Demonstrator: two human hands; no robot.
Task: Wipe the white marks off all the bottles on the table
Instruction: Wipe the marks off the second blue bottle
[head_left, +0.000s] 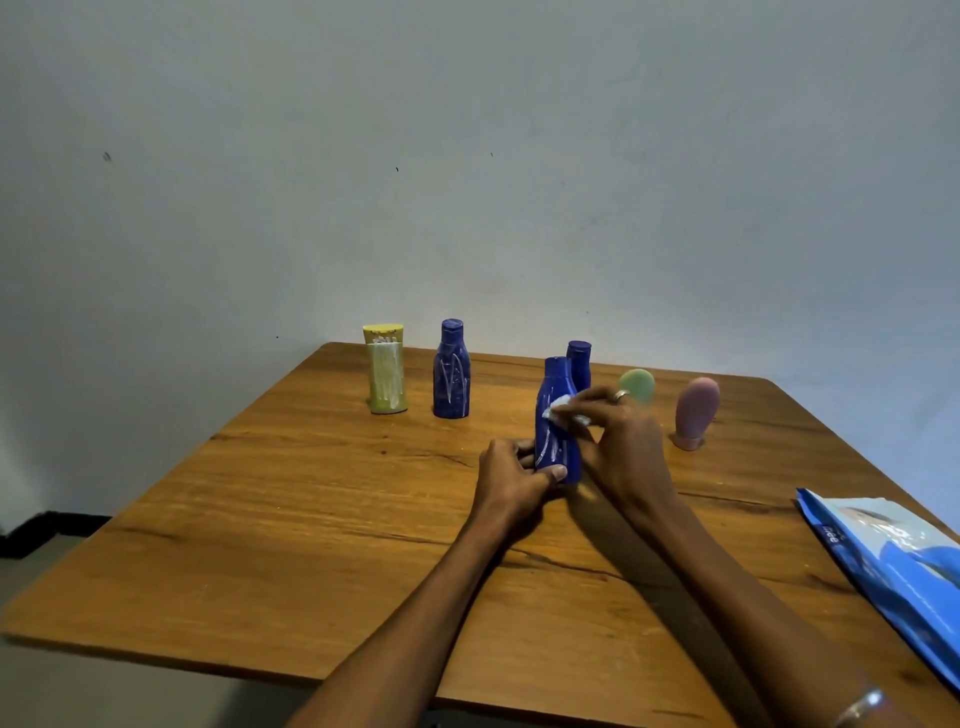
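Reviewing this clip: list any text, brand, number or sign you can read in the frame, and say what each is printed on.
Blue packet at the table's right edge: small white lettering near its left corner, too blurred to read with confidence.
Blue bottles, including the held blue bottle: only white scribble marks, no legible label.
Yellow tube: white marks, no readable text.
Green and pink bottles: no text visible.

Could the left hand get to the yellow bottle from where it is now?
Probably yes, once it lets go. The left hand is gripping the blue bottle being wiped, and the yellow bottle stands farther back on its side, with bare table between.
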